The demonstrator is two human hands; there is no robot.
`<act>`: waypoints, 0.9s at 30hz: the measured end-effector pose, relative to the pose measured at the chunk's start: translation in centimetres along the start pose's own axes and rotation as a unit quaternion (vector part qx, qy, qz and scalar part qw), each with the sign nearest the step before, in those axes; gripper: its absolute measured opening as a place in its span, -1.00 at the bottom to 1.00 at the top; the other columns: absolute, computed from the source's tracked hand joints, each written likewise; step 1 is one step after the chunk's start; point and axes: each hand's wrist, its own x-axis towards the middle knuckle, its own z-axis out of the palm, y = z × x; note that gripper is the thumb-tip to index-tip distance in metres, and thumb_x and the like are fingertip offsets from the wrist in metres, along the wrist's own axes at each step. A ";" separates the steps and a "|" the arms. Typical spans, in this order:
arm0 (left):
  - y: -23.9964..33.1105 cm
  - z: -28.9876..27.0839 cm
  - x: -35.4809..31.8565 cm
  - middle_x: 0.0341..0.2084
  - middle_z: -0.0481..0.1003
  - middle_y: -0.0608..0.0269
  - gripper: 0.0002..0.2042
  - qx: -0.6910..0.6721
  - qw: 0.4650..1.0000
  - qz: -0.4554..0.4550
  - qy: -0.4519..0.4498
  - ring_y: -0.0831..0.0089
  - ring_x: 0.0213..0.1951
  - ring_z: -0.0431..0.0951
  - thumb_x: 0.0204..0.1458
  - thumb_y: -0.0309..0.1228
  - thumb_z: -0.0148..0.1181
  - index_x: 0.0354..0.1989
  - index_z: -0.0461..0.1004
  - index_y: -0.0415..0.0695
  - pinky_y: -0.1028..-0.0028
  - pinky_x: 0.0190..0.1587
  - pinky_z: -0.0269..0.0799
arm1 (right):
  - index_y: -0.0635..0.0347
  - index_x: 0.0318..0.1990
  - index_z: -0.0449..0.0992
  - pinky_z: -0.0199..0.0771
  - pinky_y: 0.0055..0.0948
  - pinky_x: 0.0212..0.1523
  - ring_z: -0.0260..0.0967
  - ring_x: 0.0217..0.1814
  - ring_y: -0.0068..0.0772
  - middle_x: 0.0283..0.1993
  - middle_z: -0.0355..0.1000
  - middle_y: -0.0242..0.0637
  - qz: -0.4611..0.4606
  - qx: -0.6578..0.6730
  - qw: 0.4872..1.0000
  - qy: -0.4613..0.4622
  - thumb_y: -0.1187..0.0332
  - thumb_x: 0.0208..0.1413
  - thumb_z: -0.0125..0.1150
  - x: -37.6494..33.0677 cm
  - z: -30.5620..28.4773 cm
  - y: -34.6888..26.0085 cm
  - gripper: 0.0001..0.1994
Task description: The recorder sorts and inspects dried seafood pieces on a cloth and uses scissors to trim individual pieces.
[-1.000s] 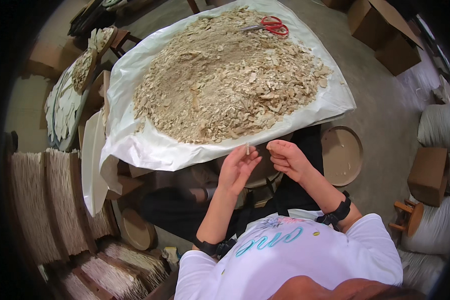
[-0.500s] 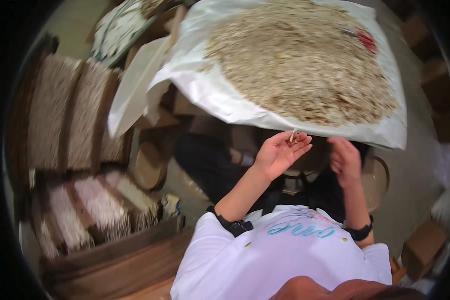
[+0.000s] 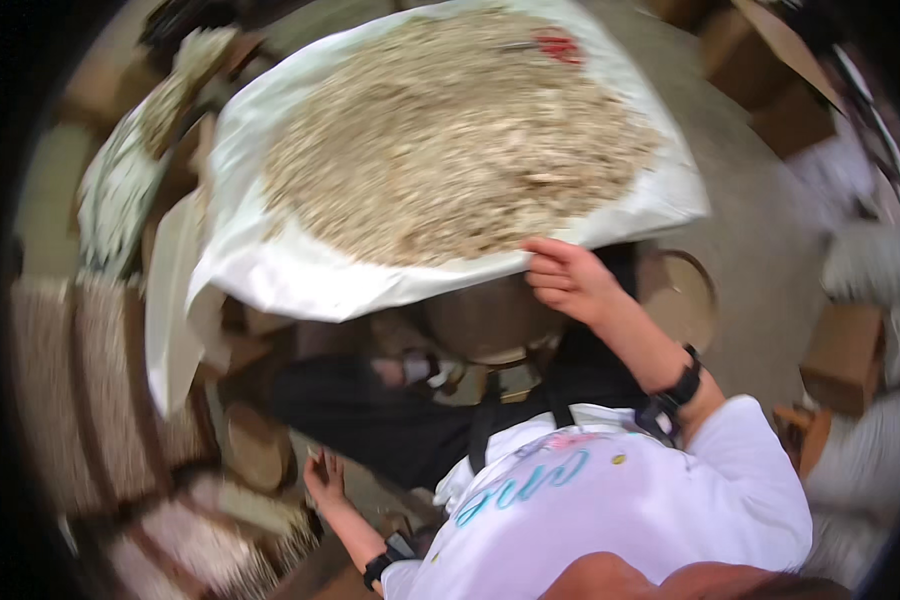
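A wide heap of small pale, beige pieces (image 3: 450,140) lies on a white plastic sheet (image 3: 340,290) spread over a raised surface in front of me. My right hand (image 3: 575,284) is at the sheet's near edge, beside the heap. Its fingers are curled and pinched; what they hold, if anything, is too small to make out. Low on the left, my left hand (image 3: 326,480) is stretched out near a row of bundled pale sticks (image 3: 200,535). Its fingers are bent together and blurred, and their contents cannot be made out. Red-handled scissors (image 3: 555,46) lie on the heap's far side.
More tightly packed pale rows (image 3: 105,390) stand at the left. A round stool (image 3: 678,300) is right of my legs, and another round seat top (image 3: 258,445) is at the left. Cardboard boxes (image 3: 842,357) and white bags (image 3: 875,262) sit along the right.
My left hand, which held a small pale piece by the sheet's near edge, has swung down to the left. My right hand has come up to the heap's edge. The whole view has turned.
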 end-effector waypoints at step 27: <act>-9.1 32.3 -25.9 -0.65 0.31 0.32 -0.89 0.268 0.735 -0.052 -0.620 0.64 -0.67 0.25 0.05 -0.42 -0.05 -0.35 0.29 -0.20 0.57 -0.51 0.32 | 0.24 -0.42 0.45 0.16 -0.57 -0.60 0.13 -0.66 -0.66 -0.70 0.26 -0.38 -0.476 -0.633 0.580 0.191 0.35 -0.06 0.06 0.5 0.3 -5.6 -0.85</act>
